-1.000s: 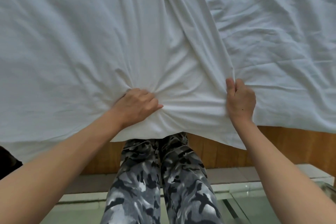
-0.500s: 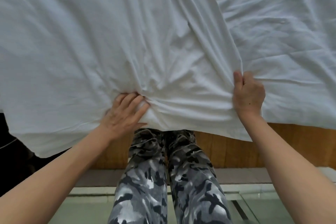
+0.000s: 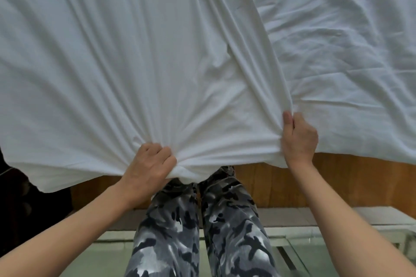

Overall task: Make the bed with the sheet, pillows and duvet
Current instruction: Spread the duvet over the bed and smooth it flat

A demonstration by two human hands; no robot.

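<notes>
- Our left hand [image 3: 150, 164] grips a bunched fold of the white sheet [image 3: 135, 63] at its near edge.
- Our right hand [image 3: 298, 139] pinches a ridge further right.
- The sheet spreads far over the bed, above the wooden frame [image 3: 337, 180].

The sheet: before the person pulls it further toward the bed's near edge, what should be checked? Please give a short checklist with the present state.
1. Left hand grips the sheet: ok.
2. Right hand grips the sheet's edge: ok.
3. Sheet lies flat between the hands: not ok, folds fan out from both grips.
4. Long ridge running up from the right hand is smoothed: not ok.
5. Far corners are in place: cannot tell, out of view.
</notes>
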